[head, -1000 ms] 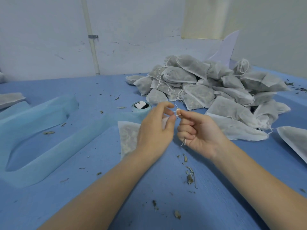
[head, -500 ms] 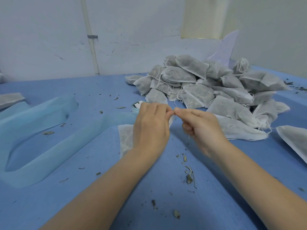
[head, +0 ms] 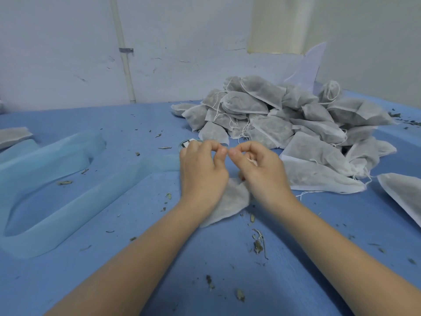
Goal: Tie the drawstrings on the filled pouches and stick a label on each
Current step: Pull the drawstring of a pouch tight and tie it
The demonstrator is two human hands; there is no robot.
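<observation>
Your two hands meet over the blue surface point(head: 296, 281), thumb tips almost touching. Your left hand point(head: 202, 169) has its fingers curled, forefinger bent down to the thumb in a pinching grip; what it pinches is too small to make out, though it looks like a drawstring. Your right hand point(head: 262, 172) is curled the same way, and a bit of white string point(head: 250, 161) shows inside its grip.

One pouch point(head: 230, 201) lies under and just behind both grips, toward you, its white corner poking out between your wrists. Past your right grip and off to its right sits one heap of filled pouches point(head: 284, 117), too tangled to count exactly, with loose strings trailing from several. One more pouch point(head: 403, 195) lies apart, far right of your right grip, cut by the frame edge. Just beyond your left grip's knuckles peeks one label roll point(head: 188, 143), mostly hidden by the hand.

Left of your left grip runs one pale blue fabric strip point(head: 57, 201), looped on the surface. Dried leaf bits point(head: 258, 244) are scattered near your right forearm and elsewhere. One white pipe point(head: 124, 53) climbs the wall behind.
</observation>
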